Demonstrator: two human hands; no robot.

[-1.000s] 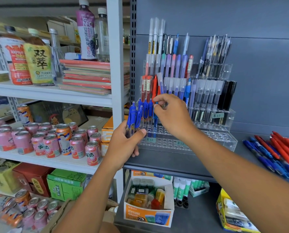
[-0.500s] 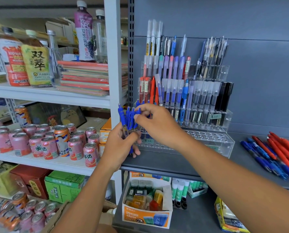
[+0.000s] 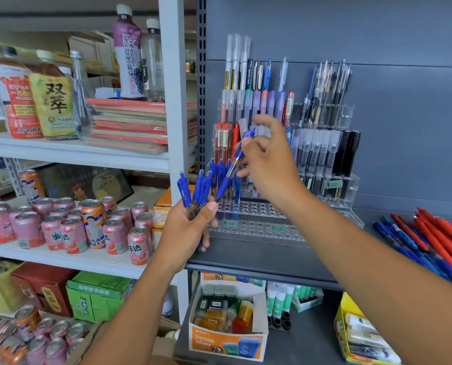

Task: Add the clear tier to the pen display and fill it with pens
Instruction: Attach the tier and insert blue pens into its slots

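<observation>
The left hand (image 3: pixel 188 230) is curled tight round a bunch of blue pens (image 3: pixel 197 188), clips up, at the front edge of the grey shelf (image 3: pixel 259 259); just beyond it the right hand (image 3: pixel 268 164) pinches a single blue pen (image 3: pixel 231 167), tilted, tip down over the clear tier (image 3: pixel 261 229); that tier sits at the foot of the pen display (image 3: pixel 324 154), with a few standing pens (image 3: pixel 221 171) at its left end; loose red and blue pens (image 3: pixel 430 241) lie off to the right
</observation>
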